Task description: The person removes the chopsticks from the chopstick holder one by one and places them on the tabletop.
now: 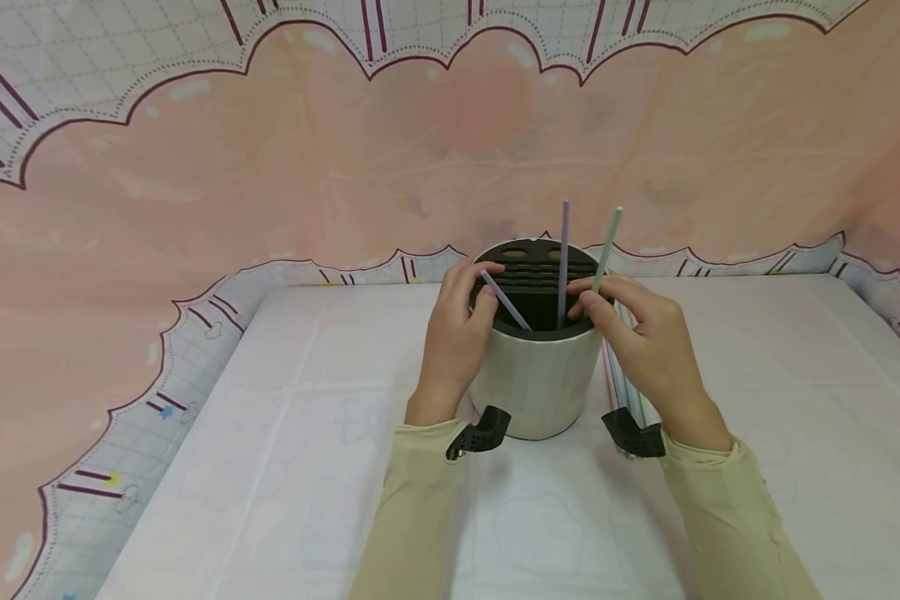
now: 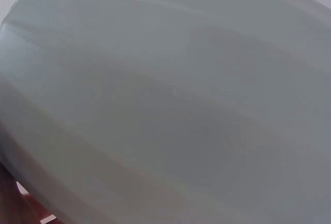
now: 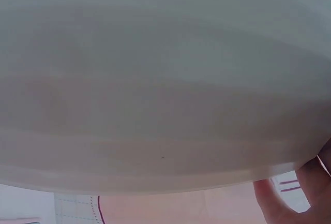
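A white ribbed cylindrical holder [image 1: 536,383] with a black slotted top [image 1: 525,258] stands upright on the table. My left hand [image 1: 453,342] is at its left rim, thumb and index finger about the upper end of a slanting lavender stick [image 1: 506,300]. On the right rim, my right hand [image 1: 645,333] pinches a thin pale green stick [image 1: 608,246] that rises up and to the right. Between the hands a purple stick [image 1: 564,250] stands nearly upright in the front opening. Both wrist views are mostly filled by the holder's wall [image 2: 170,100], with right fingers [image 3: 307,182] at one corner.
Several thin coloured sticks [image 1: 612,375] lie on the table right of the holder, partly behind the right hand. The table [image 1: 330,433] has a white cover. A peach patterned cloth [image 1: 307,167] hangs behind it and along the left side.
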A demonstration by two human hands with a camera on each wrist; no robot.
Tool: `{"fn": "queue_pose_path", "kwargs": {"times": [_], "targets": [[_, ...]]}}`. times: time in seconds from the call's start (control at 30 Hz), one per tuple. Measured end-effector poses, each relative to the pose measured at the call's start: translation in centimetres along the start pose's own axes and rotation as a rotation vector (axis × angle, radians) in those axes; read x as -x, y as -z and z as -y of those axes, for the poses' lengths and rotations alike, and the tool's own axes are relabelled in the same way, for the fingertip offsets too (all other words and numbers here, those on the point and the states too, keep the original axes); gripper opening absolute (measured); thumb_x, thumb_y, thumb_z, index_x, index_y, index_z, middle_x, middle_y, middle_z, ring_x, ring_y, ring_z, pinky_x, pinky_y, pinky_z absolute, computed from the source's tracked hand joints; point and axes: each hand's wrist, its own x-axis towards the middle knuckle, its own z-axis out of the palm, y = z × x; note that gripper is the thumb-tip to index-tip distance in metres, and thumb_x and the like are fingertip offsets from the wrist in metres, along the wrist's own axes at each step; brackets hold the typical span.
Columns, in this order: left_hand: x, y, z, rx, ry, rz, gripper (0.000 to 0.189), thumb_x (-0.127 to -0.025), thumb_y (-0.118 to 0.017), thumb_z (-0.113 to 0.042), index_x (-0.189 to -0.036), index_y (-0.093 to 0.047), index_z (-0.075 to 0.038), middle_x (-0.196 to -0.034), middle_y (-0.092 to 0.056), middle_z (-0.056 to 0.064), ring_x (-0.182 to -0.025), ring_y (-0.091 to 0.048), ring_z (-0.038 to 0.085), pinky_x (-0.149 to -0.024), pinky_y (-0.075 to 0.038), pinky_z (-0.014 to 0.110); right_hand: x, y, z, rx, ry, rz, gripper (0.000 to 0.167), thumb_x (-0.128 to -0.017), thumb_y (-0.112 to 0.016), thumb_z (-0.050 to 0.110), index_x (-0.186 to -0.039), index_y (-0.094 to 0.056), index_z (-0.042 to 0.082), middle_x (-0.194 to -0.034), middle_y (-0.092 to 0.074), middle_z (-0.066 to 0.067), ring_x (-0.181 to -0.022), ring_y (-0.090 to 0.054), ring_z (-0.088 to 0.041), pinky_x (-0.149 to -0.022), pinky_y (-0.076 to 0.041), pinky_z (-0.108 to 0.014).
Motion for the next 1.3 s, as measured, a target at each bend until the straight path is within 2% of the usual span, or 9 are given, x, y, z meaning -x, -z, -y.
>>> {"fn": "queue_pose_path", "kwargs": {"times": [0.53, 0.87, 1.1, 1.3], "targets": [[-0.14, -0.03, 0.13, 0.014, -0.002, 0.01, 0.032, -0.091, -0.035, -0.028, -0.117, -0.054, -0.026, -0.138, -0.032, -0.011, -0.125, -0.027, 0.003, -0.098, -0.03, 0.036, -0.07, -0.16, -0.03, -0.022, -0.024, -0.029, 0.016, -0.088, -0.055, 0.015, -0.077, -0.066, 0.015, -0.101, -0.063, 0.005, -0.103, -0.053, -0.009, -0.084, -0.038, -0.02], [-0.18, -0.05, 0.34, 0.016, -0.011, 0.007, 0.032, -0.091, -0.035, -0.028, -0.117, -0.054, -0.027, -0.138, -0.032, -0.012, -0.125, -0.027, 0.003, -0.098, -0.03, 0.036, -0.06, -0.17, -0.4, -0.015, -0.04, -0.001, 0.014, -0.088, -0.055, 0.017, -0.079, -0.066, 0.016, -0.102, -0.062, 0.008, -0.105, -0.051, -0.008, -0.086, -0.036, -0.02], [-0.05, -0.04, 0.25, 0.022, -0.011, 0.0, 0.032, -0.091, -0.035, -0.029, -0.116, -0.055, -0.026, -0.137, -0.032, -0.012, -0.125, -0.027, 0.002, -0.098, -0.03, 0.036, 0.06, -0.17, -0.22, -0.034, 0.004, 0.016, 0.013, -0.087, -0.056, 0.015, -0.078, -0.065, 0.015, -0.101, -0.062, 0.004, -0.112, -0.048, -0.015, -0.095, -0.032, -0.025], [0.01, -0.13, 0.22, 0.022, -0.016, -0.005, 0.032, -0.092, -0.035, -0.029, -0.116, -0.055, -0.026, -0.137, -0.032, -0.012, -0.125, -0.027, 0.002, -0.098, -0.03, 0.036, 0.16, -0.1, -0.2, -0.033, -0.004, 0.026, 0.015, -0.088, -0.055, 0.018, -0.078, -0.065, 0.015, -0.102, -0.061, 0.005, -0.113, -0.047, -0.016, -0.095, -0.032, -0.025]]}}
